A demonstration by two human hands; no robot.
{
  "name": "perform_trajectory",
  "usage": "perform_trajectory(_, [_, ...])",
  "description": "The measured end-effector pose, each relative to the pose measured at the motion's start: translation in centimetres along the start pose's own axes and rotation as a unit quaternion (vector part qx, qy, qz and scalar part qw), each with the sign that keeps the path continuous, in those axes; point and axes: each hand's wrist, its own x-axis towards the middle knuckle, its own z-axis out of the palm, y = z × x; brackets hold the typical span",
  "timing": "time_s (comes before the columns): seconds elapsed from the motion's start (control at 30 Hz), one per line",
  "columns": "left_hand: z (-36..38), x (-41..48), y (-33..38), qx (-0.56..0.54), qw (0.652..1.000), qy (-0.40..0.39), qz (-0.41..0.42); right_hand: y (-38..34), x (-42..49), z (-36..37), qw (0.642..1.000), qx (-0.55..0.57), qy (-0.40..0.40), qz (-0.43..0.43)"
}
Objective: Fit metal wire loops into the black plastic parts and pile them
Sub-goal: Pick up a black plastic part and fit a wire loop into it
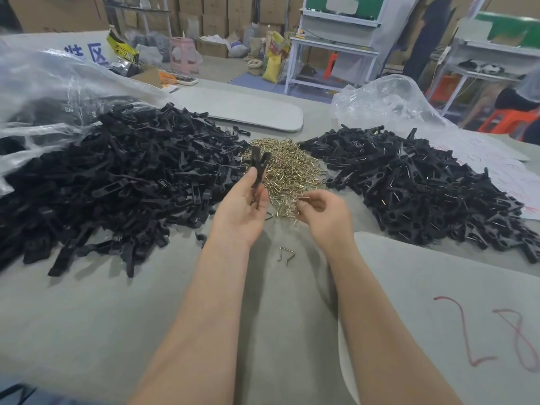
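Observation:
My left hand holds a pair of black plastic parts upright, their tops spread in a V. My right hand pinches a metal wire loop at the near edge of the brass-coloured heap of wire loops. A big pile of bare black parts lies to the left. To the right lies a pile of black parts with wire loops fitted. One loose wire loop lies on the table between my forearms.
Clear plastic bags lie at the far left and behind the right pile. A grey board lies behind the heaps. Grey cardboard with red writing covers the near right. A person stands by white workbenches at the back.

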Motion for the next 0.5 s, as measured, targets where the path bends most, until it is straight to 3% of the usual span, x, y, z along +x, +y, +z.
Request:
perform_trajectory(0.13, [0.12, -0.11, -0.01, -0.029, 0.999, -0.007, -0.039, 0.01, 0.05, -0.44, 1.0, -0.011, -0.001, -0.023])
perform_trajectory(0.3, [0.2, -0.05, -0.15, -0.05, 0.997, -0.006, -0.056, 0.23, 0.21, -1.1, 0.987, -0.147, -0.014, -0.071])
perform_trajectory(0.4, [-0.11, 0.24, -0.45, 0.012, 0.997, -0.004, -0.072, 0.11, 0.13, -0.99, 0.992, -0.115, -0.043, -0.035])
perform_trajectory(0.5, [-0.25, 0.47, -0.71, 0.049, 0.996, 0.005, -0.07, 0.07, 0.09, -0.82, 0.996, -0.086, -0.019, -0.02])
